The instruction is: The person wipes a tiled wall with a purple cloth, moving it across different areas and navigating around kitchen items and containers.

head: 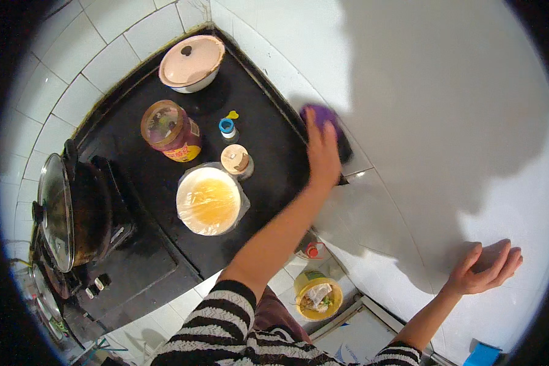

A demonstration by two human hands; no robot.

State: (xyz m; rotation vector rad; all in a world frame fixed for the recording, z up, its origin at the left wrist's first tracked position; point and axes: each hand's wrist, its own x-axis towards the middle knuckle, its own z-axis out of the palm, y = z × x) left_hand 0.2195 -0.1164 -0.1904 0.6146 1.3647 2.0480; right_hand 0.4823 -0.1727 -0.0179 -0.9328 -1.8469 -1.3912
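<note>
My left hand (pixel 324 158) reaches past the right edge of the black countertop (pixel 274 137) and presses a purple cloth (pixel 322 114) against the white tiled wall (pixel 407 114). The fingers lie spread over the cloth, and part of it is hidden under them. Lower on the right, my right hand (pixel 485 270) is held in front of the same wall with its fingers loosely curled and apart. Nothing is in it. Whether it touches the tiles I cannot tell.
On the countertop stand a lidded pink enamel pot (pixel 192 64), a plastic jar (pixel 171 132), a blue-topped bottle (pixel 227 128), a shaker jar (pixel 235 160) and a film-covered bowl (pixel 209 201). A glass-lidded pot (pixel 68 215) sits left. Below is a yellow waste bucket (pixel 319 297).
</note>
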